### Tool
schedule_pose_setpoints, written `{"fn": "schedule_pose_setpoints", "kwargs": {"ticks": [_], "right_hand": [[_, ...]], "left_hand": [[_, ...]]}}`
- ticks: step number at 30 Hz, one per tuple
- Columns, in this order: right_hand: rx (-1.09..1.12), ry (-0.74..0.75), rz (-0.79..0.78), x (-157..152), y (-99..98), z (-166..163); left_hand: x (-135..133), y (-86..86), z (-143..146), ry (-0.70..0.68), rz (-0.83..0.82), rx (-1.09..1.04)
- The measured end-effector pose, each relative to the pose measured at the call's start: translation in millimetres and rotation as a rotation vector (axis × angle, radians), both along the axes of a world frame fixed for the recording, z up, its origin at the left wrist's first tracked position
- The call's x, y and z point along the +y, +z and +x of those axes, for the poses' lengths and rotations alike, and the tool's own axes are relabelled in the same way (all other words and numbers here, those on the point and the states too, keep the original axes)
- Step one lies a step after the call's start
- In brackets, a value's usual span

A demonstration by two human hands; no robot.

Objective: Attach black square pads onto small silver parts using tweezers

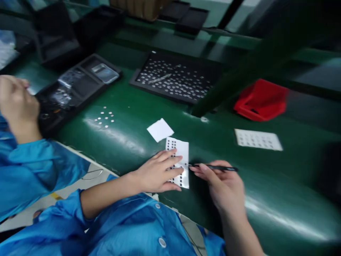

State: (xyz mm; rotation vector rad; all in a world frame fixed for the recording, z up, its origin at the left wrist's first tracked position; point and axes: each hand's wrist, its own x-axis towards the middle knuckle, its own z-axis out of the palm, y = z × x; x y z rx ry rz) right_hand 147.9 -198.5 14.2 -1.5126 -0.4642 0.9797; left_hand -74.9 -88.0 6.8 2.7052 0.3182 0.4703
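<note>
your left hand (157,172) lies flat, fingers spread, on a small white paper sheet (181,153) printed with rows of tiny dark squares, pinning it to the glossy green worktop (128,117); the grip is open, pressing and not clasping. your right hand (222,186) pinches a thin dark tool (215,167), slim and rod-like, with its tip touching the sheet's right edge; that grip is closed on the tool. the image is blurred, so you cannot tell whether it is tweezers or a pen.

taking the sheet as the landmark: just beyond it, nearly touching its far corner, sits a plain white square of paper (160,129), turned like a diamond. farther beyond lies a flat black tray (176,79) dotted with many small round silvery pieces. beyond and to the left, a loose cluster of the same small silvery discs (104,117) rests on the bare green surface, and past them a black compartmented tray (74,89) holds clear shiny plastic bags. to the right, well apart, lies a second white dotted card (258,139), and beyond that a red plastic bin (261,99). far to the left, another person's hand (16,103) rises from a bright blue sleeve (34,170).
</note>
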Motion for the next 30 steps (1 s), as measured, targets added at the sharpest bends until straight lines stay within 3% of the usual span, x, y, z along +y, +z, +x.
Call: {"fn": "schedule_pose_setpoints", "kwargs": {"ticks": [2,4,7,9,13,19,30], "right_hand": [[-0.049,-0.033,0.023,5,8.5,5],[-0.09,-0.034,0.059,16,21.4,7],[-0.144,-0.017,0.115,37,40.6,3],[-0.157,0.019,0.156,53,46.6,-3],[-0.123,0.124,0.207,74,39.7,-18],[-0.074,0.162,0.192,75,24.0,-21],[-0.065,0.153,0.213,72,24.3,-18]], "left_hand": [[15,8.3,-18,0.102,-0.046,-0.097],[39,19.3,-47,0.354,-0.052,-0.116],[79,32.6,-102,0.813,0.06,0.011],[102,34.6,-132,0.963,0.108,0.141],[127,27.3,-158,0.985,0.025,0.239],[135,30.2,-155,0.945,-0.044,0.215],[153,31.2,-148,0.878,-0.082,0.277]]}}
